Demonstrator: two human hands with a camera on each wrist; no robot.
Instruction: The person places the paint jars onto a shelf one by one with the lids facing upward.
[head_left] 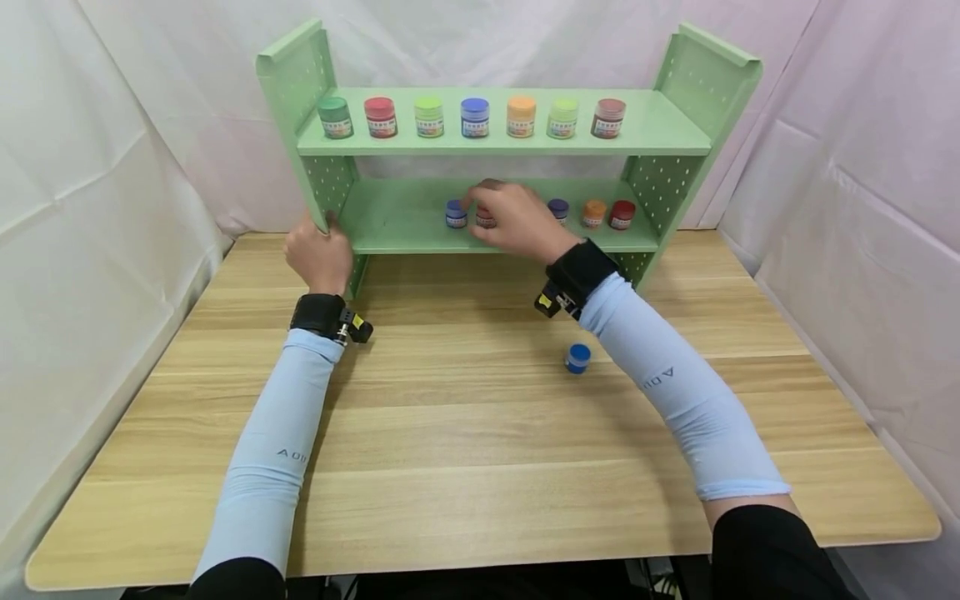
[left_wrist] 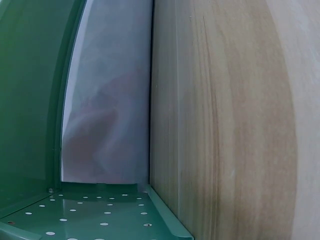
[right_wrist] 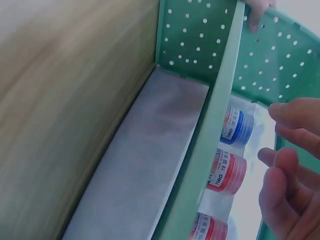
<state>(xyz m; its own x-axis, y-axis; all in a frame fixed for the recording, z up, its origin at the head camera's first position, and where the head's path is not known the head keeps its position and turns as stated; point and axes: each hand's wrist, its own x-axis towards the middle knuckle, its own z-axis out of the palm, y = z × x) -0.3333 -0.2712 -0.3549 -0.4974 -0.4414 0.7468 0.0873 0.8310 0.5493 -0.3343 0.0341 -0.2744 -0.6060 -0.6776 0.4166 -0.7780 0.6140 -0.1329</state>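
Observation:
My left hand (head_left: 321,254) grips the front edge of the left side panel of a green two-tier shelf (head_left: 397,218). My right hand (head_left: 521,221) is over the lower tier, its fingers loosely bent and holding nothing. In the right wrist view, the fingers (right_wrist: 287,117) are apart from a blue-lidded paint jar (right_wrist: 237,127) and a red-lidded paint jar (right_wrist: 227,171). Another red paint jar (right_wrist: 209,227) shows at the bottom of that view; the right hand hides it in the head view. The left wrist view shows the shelf's perforated panel (left_wrist: 90,215), not the hand.
Purple (head_left: 558,209), orange (head_left: 594,213) and dark red (head_left: 622,215) jars stand at the lower tier's right. Several jars, including a dark green one (head_left: 335,117), line the upper tier. A blue jar (head_left: 577,358) sits on the wooden table (head_left: 450,433) near the right forearm.

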